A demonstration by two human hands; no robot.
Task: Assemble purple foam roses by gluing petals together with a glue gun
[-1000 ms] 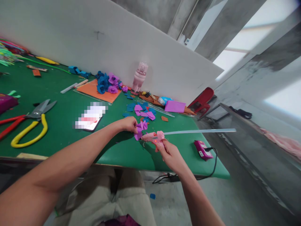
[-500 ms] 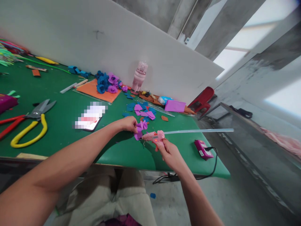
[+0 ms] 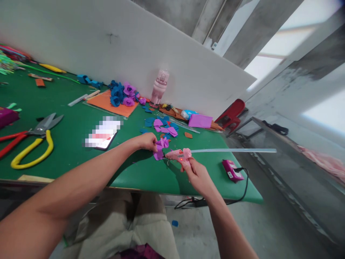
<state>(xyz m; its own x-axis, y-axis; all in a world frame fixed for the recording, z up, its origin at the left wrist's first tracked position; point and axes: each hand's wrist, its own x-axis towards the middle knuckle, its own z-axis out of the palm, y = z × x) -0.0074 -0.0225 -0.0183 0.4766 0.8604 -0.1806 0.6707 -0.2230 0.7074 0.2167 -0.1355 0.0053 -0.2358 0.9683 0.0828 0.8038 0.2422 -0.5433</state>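
My left hand (image 3: pixel 147 141) pinches a purple foam flower (image 3: pixel 160 148) just above the green table (image 3: pixel 70 118). My right hand (image 3: pixel 196 175) grips a pink glue gun (image 3: pixel 178 155) by its handle. The gun's nozzle points left at the flower, close to it. A long clear glue stick (image 3: pixel 231 150) juts out of the gun's back to the right. A red light glows on the gun's side.
Loose purple and blue foam petals (image 3: pixel 163 126) lie behind the flower. Farther back sit finished blue and purple flowers (image 3: pixel 122 95) on an orange sheet, and a pink bottle (image 3: pixel 160 87). Yellow-handled scissors (image 3: pixel 33 144) and a phone (image 3: pixel 104 133) lie left. A magenta plug box (image 3: pixel 231 171) with a cable sits right.
The glue gun has shifted slightly right and up, drawing a little away from the flower. My left hand holds the flower in the same place.
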